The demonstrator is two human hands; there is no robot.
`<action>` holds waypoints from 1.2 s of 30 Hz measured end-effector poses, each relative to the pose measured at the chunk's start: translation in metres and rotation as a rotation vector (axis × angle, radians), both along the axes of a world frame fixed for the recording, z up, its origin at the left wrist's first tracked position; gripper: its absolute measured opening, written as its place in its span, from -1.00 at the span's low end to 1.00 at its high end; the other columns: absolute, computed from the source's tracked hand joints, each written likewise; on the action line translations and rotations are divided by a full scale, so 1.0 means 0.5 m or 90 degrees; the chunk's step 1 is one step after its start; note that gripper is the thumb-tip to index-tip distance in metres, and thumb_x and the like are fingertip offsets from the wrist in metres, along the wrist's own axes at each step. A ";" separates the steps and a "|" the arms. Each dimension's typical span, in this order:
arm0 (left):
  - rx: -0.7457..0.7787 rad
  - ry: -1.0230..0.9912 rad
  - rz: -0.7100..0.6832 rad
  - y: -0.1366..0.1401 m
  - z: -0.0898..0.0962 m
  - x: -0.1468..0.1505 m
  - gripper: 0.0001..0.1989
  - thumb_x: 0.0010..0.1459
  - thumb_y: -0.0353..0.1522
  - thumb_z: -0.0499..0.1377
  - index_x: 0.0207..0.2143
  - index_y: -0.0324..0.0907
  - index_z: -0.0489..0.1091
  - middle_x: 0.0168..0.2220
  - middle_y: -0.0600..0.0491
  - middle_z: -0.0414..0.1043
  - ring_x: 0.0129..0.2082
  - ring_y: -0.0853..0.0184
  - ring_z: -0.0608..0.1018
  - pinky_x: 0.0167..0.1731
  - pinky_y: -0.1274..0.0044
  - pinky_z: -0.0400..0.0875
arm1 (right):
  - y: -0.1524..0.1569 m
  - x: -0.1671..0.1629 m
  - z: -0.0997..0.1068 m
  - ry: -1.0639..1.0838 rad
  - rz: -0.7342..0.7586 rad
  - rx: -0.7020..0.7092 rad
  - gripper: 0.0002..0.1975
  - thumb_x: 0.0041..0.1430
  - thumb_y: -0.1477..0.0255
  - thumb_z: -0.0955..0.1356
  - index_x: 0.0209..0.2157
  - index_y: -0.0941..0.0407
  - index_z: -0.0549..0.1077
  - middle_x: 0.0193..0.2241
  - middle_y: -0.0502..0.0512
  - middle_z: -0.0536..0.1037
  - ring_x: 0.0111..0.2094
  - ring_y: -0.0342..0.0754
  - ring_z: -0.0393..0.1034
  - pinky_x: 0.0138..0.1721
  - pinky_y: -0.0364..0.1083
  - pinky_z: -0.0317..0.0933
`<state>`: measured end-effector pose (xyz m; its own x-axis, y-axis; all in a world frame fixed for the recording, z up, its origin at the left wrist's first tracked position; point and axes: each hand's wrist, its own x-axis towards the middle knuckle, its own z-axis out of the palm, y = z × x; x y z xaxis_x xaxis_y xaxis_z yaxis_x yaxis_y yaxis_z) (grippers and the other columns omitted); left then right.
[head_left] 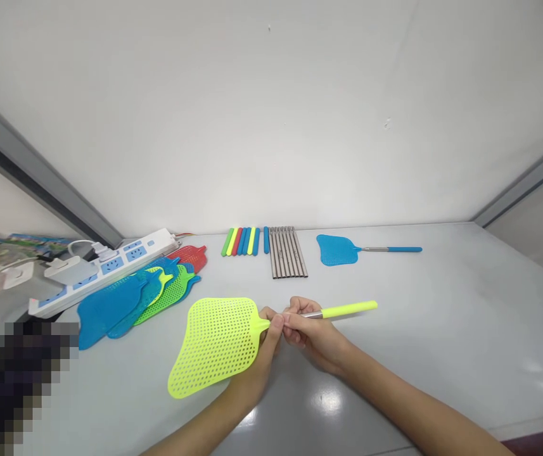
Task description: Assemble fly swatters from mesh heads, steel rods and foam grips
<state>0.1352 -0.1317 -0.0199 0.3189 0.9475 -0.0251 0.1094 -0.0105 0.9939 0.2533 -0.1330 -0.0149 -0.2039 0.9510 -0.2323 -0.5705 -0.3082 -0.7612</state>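
A yellow fly swatter head (218,342), a flat perforated paddle, is pinched at its short neck by my left hand (264,345). My right hand (312,332) is closed around a metal rod (317,315) that carries a yellow handle sleeve (350,309), pointing right. Both hands meet where neck and rod come together; my fingers hide the joint, so I cannot tell whether the two are connected. Head and rod are held above the grey table (370,380).
Behind my hands lie several metal rods (287,252) and a row of coloured sleeves (240,242). A blue fly swatter (340,250) with its handle rests at back right. Swatter heads (114,304) overlap at left, beside a white power strip (109,266). A white wall (281,126) stands behind.
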 end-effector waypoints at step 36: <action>-0.006 -0.012 0.052 0.016 0.016 -0.007 -0.64 0.13 -0.26 -0.07 -0.68 -0.17 -0.04 -0.71 0.20 -0.07 -0.68 0.50 0.06 -0.62 0.56 0.00 | -0.001 0.008 0.022 0.039 0.007 0.013 -0.76 -0.10 0.59 0.29 -0.65 0.15 0.09 -0.74 -0.11 0.19 -0.68 -0.29 -0.11 -0.61 -0.19 -0.26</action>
<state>0.1318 -0.1235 -0.0118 0.2409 0.9701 -0.0284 0.0904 0.0067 0.9959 0.2574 -0.1336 -0.0039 -0.2284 0.9529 -0.1996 -0.6131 -0.3001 -0.7308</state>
